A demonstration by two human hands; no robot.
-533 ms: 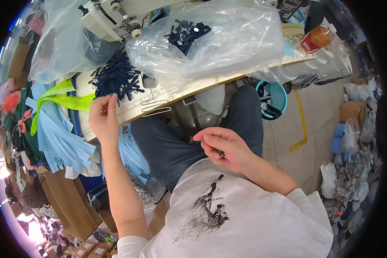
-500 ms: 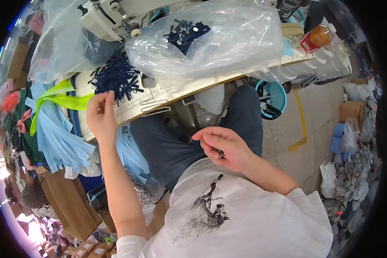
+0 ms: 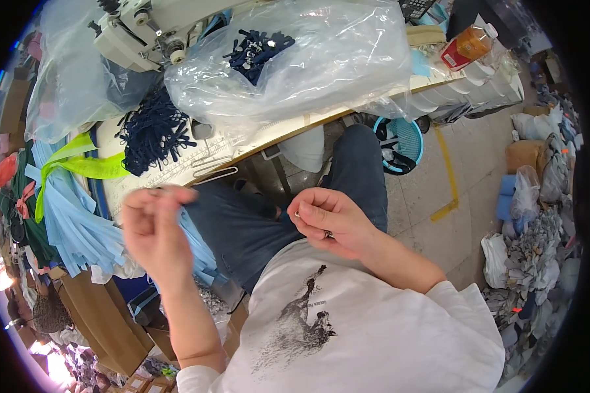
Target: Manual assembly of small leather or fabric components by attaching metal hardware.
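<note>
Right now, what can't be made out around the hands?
Head view only:
- Left hand: motion-blurred, so grip and anything pinched cannot be told.
- Right hand: small metal bit at the fingertips, too small to identify.
- Sewing machine: cut off by the top edge.
- Dark blue pieces: veiled by the clear plastic bag.

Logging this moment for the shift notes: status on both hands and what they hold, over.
Left hand raised over lap, motion-blurred, contents unclear. Right hand pinching small metal piece near chest. Dark blue strips lie on table ahead. Nothing between the hands.
</note>
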